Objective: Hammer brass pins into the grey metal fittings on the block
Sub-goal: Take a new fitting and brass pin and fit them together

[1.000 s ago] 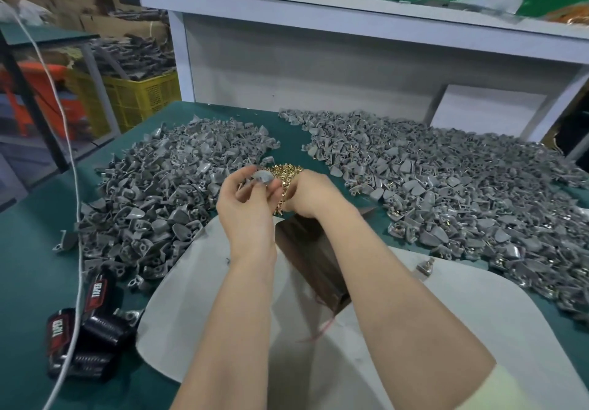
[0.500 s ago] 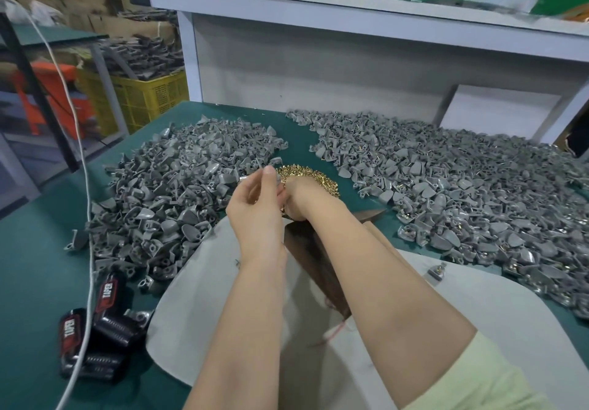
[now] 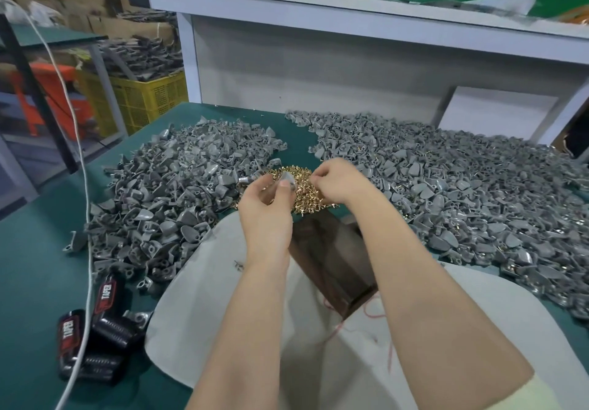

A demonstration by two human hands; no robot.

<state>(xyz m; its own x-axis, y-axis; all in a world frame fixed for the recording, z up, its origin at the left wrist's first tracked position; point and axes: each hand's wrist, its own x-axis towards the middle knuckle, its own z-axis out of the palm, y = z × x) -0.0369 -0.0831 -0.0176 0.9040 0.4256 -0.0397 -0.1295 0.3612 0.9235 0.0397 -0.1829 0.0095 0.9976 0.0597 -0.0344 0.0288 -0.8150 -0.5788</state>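
My left hand (image 3: pixel 267 208) holds a grey metal fitting (image 3: pixel 287 180) between thumb and fingers, just above the heap of brass pins (image 3: pixel 298 191). My right hand (image 3: pixel 341 183) hovers over the same heap with fingers curled and fingertips pinched together on the pins; the pin itself is too small to make out. A dark brown block (image 3: pixel 331 263) lies on a pale mat (image 3: pixel 197 314) under my forearms, partly hidden by them.
Large piles of grey fittings lie on the green table to the left (image 3: pixel 178 199) and right (image 3: pixel 462 199). Black "TAPER" spring tools (image 3: pixel 95 330) and a white cable (image 3: pixel 84 218) sit at the left. A shelf (image 3: pixel 350 17) with a bag of pins runs behind.
My hands have drawn apart: the right one moved right over the pin heap, uncovering more of it, while the left keeps the fitting. The camera view shifted slightly.
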